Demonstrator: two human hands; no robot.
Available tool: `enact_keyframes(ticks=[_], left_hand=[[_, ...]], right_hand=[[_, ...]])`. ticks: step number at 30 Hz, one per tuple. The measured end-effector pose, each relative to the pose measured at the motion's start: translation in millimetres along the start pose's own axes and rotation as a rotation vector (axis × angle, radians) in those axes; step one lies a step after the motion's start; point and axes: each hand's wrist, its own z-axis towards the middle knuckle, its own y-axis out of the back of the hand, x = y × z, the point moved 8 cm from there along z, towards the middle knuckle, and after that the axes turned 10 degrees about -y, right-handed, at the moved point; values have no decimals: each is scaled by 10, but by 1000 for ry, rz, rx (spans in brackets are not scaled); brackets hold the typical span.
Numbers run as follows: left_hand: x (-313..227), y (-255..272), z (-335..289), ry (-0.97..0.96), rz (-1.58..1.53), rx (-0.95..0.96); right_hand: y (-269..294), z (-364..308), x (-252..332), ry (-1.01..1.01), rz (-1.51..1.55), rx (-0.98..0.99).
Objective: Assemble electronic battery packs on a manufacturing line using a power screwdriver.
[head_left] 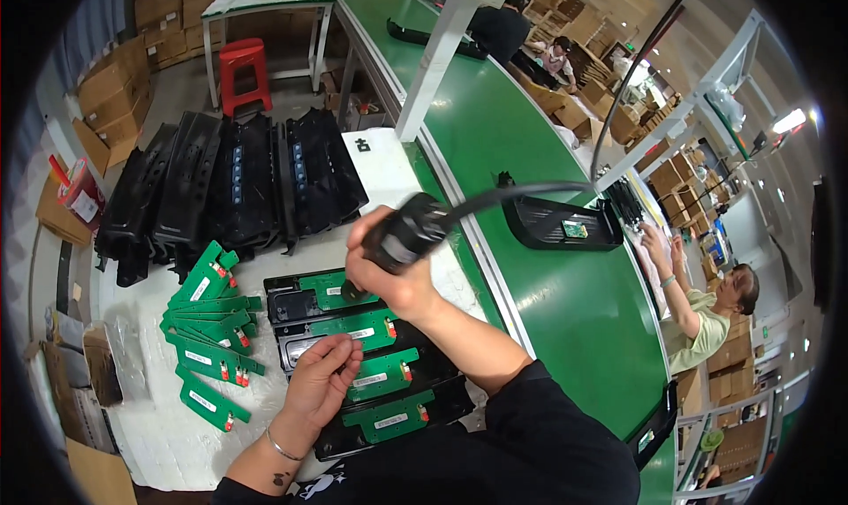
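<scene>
My right hand (393, 280) grips a black electric screwdriver (408, 231), whose cord runs off toward the upper right. The tool is tilted and slightly blurred, with its tip end over the farthest of several black plastic housings (284, 307). Those housings lie in a row before me, each with a green circuit board (389, 423) inside that carries a white label and red-and-white parts. Over the middle housings is my left hand (320, 383), thumb and fingertips pinched together. Whatever sits between those fingertips is too small to make out.
Left of the housings lies a loose pile of green boards (212, 356) on the white table (146, 408). Black housings (203, 182) stand behind it. A green conveyor (565, 315) runs along my right, carrying a black housing (534, 227). Across it, a co-worker (702, 319) raises both hands. A white post (446, 59) rises ahead.
</scene>
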Motion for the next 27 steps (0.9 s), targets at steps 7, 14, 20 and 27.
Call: enact_keyframes(ticks=[7, 14, 20, 27], left_hand=[[-106, 15, 20, -71, -243, -8], [-43, -102, -36, -37, -252, -32], [5, -112, -99, 8, -301, -45], [10, -267, -34, 150, -187, 99]], right_hand=[[-226, -551, 859, 216, 303, 208], [-213, -701, 915, 240, 277, 257], [-271, -658, 768, 191, 309, 225], [193, -74, 313, 248, 30, -64]])
